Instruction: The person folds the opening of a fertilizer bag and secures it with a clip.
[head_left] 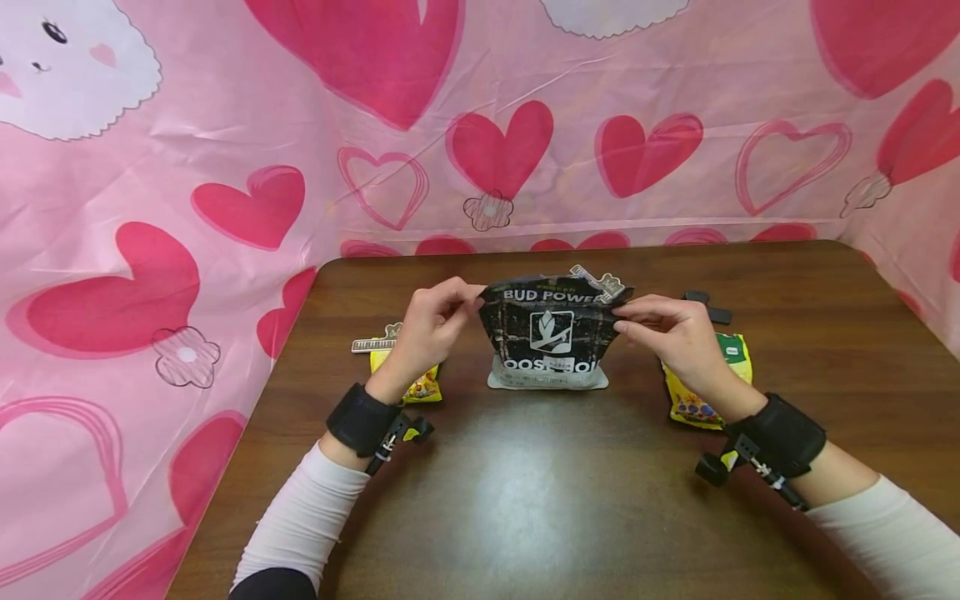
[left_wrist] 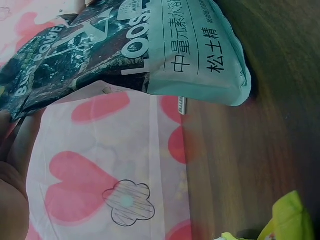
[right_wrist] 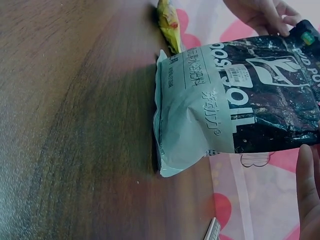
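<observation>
A black and white plastic pouch [head_left: 551, 333] printed "BUD POWER" stands upright on the table, facing me. My left hand [head_left: 438, 321] pinches its top left corner, and my right hand [head_left: 675, 333] pinches the top right one. In the right wrist view the pouch [right_wrist: 200, 105] shows its pale lower part bulging, with the left hand [right_wrist: 265, 15] at the far corner. A piano-key patterned clip [head_left: 600, 283] appears at the pouch's upper right edge; whether it is attached or lies behind, I cannot tell.
Left of the pouch lies a small yellow packet [head_left: 425, 387], with another piano-key clip [head_left: 375, 343] at its top. A yellow and green packet [head_left: 693, 400] sits under my right forearm, a black clip [head_left: 708, 307] behind it. Pink heart-printed cloth [head_left: 555, 217] hangs behind the wooden table [head_left: 525, 500].
</observation>
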